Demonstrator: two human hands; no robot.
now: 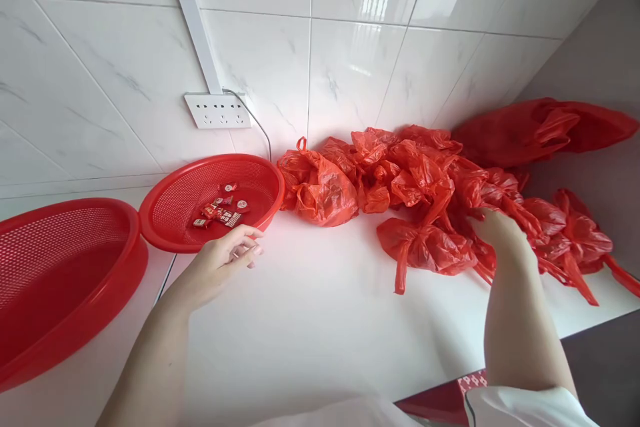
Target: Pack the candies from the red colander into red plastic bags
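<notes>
My left hand (231, 255) hovers by the front right rim of a red perforated plastic basket (167, 240). Its fingers are loosely bent with the thumb apart, and nothing shows in them. Several small wrapped packets (218, 210) lie inside that basket, mostly red and white. Over on the right, my right hand (495, 230) reaches in among a pile of knotted red plastic bags (430, 250). Its fingers are largely hidden by the bags, so whether they grip one cannot be seen. What the bags contain is not clear.
A second, larger red basket (107, 293) stands at the left edge. Behind is a tiled wall with a power socket panel (218, 111) and a thin cable (260, 125). A large red bag (515, 130) rests in the back right corner. The white counter (300, 320) ends near my body.
</notes>
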